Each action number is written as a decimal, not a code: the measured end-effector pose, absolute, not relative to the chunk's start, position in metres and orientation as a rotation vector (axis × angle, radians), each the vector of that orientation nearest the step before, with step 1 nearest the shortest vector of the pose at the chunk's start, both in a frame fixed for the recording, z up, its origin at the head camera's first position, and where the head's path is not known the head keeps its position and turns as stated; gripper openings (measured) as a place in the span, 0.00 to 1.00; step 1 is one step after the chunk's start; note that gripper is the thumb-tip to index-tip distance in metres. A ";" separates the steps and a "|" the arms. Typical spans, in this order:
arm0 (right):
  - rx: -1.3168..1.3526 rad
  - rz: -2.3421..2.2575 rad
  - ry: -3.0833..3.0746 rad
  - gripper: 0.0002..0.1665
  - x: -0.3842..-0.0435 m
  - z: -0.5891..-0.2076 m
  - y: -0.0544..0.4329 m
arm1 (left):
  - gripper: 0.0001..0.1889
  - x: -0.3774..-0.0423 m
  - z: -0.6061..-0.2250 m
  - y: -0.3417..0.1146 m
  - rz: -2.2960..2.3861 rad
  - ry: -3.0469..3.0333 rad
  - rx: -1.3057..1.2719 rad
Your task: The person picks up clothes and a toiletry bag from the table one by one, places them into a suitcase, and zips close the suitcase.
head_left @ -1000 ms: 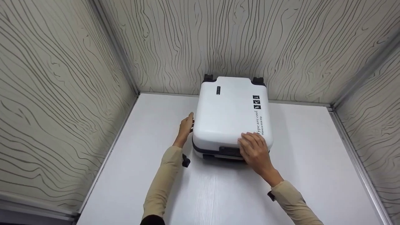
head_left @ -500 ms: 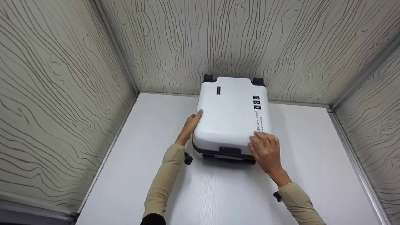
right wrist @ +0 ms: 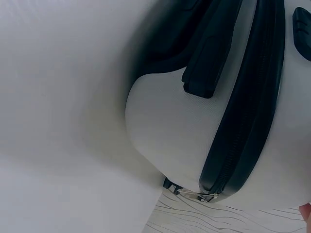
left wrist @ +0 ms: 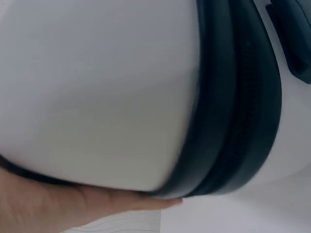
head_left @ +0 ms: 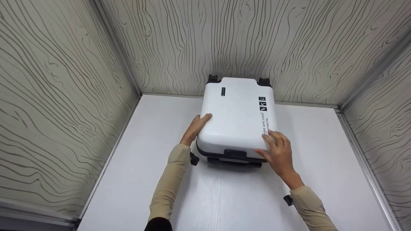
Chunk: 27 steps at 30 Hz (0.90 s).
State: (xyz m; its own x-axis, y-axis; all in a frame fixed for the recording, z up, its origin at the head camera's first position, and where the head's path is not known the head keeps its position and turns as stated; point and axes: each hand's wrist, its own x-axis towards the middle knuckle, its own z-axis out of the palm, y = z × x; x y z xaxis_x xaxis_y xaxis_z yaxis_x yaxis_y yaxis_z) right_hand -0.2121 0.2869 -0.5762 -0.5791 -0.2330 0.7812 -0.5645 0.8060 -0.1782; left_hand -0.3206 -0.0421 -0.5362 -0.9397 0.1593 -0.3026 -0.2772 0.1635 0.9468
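Note:
A white hard-shell suitcase [head_left: 237,112] lies flat on the white table, its wheels towards the back wall. Along its left side rests my left hand [head_left: 195,128], thumb over the top edge. In the left wrist view the fingers [left wrist: 107,201] stretch along the shell to the black zipper band [left wrist: 218,121]. At the near right corner, my right hand [head_left: 280,152] touches the shell with its fingertips, thumb spread by the front edge. The black handle [head_left: 236,154] faces me. Metal zipper pulls [right wrist: 209,196] show in the right wrist view, where only a bit of that hand appears.
The white tabletop [head_left: 205,195] extends in front and to both sides. Wood-grain panels stand at the back [head_left: 205,41], left [head_left: 54,96] and right [head_left: 391,112], framed by grey metal rails. The black wheels [head_left: 213,79] are close to the back panel.
My left hand has moved up, its thumb coming onto the suitcase's top edge. My right hand has shifted right, away from the handle, and its thumb has spread. The suitcase has barely moved.

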 end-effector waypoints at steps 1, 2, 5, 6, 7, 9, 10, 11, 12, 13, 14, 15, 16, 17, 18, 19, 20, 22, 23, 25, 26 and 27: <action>0.590 0.540 -2.192 0.40 -0.213 -0.575 0.288 | 0.54 -0.320 -0.537 -0.042 1.846 2.116 -0.107; 0.595 0.556 -2.192 0.40 -0.213 -0.575 0.289 | 0.54 -0.320 -0.537 -0.041 1.853 2.120 -0.095; 0.605 0.620 -2.189 0.37 -0.214 -0.573 0.294 | 0.55 -0.319 -0.539 -0.040 1.870 2.126 -0.056; 0.607 0.642 -2.187 0.35 -0.214 -0.573 0.295 | 0.55 -0.319 -0.539 -0.040 1.874 2.127 -0.043; 0.610 0.663 -2.183 0.33 -0.215 -0.573 0.296 | 0.54 -0.319 -0.539 -0.040 1.873 2.130 -0.034; 0.614 0.692 -2.181 0.30 -0.215 -0.572 0.298 | 0.54 -0.319 -0.539 -0.040 1.859 2.144 -0.034; 0.613 0.701 -2.181 0.28 -0.216 -0.572 0.298 | 0.54 -0.319 -0.538 -0.040 1.854 2.149 -0.035; 0.611 0.715 -2.180 0.28 -0.216 -0.572 0.299 | 0.54 -0.319 -0.538 -0.040 1.846 2.154 -0.038; 0.603 0.728 -2.178 0.27 -0.216 -0.573 0.299 | 0.55 -0.320 -0.537 -0.040 1.837 2.159 -0.042; 0.591 0.746 -2.176 0.27 -0.217 -0.574 0.300 | 0.55 -0.320 -0.537 -0.040 1.829 2.164 -0.045; 0.575 0.768 -2.171 0.27 -0.217 -0.574 0.300 | 0.56 -0.321 -0.537 -0.040 1.822 2.168 -0.045; 0.558 0.795 -2.164 0.27 -0.217 -0.576 0.301 | 0.56 -0.322 -0.537 -0.040 1.819 2.170 -0.047; 0.543 0.825 -2.154 0.27 -0.218 -0.577 0.302 | 0.56 -0.322 -0.537 -0.040 1.819 2.169 -0.048; 0.527 0.853 -2.143 0.27 -0.218 -0.578 0.303 | 0.56 -0.323 -0.537 -0.041 1.819 2.168 -0.050; 0.514 0.877 -2.130 0.27 -0.218 -0.579 0.303 | 0.56 -0.323 -0.538 -0.041 1.819 2.168 -0.050; 0.499 0.901 -2.115 0.26 -0.219 -0.581 0.304 | 0.56 -0.323 -0.538 -0.041 1.822 2.168 -0.049; 0.483 0.919 -2.102 0.25 -0.219 -0.582 0.305 | 0.55 -0.324 -0.539 -0.041 1.826 2.169 -0.046; 0.444 0.955 -2.080 0.21 -0.220 -0.584 0.306 | 0.54 -0.324 -0.540 -0.042 1.832 2.173 -0.040; 0.417 0.972 -2.071 0.18 -0.221 -0.585 0.307 | 0.53 -0.325 -0.540 -0.042 1.835 2.175 -0.039; 0.356 1.000 -2.061 0.14 -0.222 -0.587 0.309 | 0.53 -0.325 -0.541 -0.042 1.844 2.176 -0.034; 0.320 1.015 -2.062 0.13 -0.223 -0.589 0.310 | 0.52 -0.325 -0.541 -0.042 1.846 2.176 -0.034; 0.288 1.029 -2.067 0.12 -0.224 -0.590 0.312 | 0.52 -0.325 -0.541 -0.042 1.849 2.175 -0.035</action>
State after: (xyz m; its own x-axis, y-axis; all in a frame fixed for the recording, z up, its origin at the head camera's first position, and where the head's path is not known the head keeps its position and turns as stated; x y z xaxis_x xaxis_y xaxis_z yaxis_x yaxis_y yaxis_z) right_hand -0.2235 0.3118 -0.5900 -0.6601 0.1368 0.7387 -0.5070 0.6445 -0.5724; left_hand -0.3251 -0.0424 -0.5409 -0.9588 0.1647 -0.2313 -0.2018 0.1778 0.9632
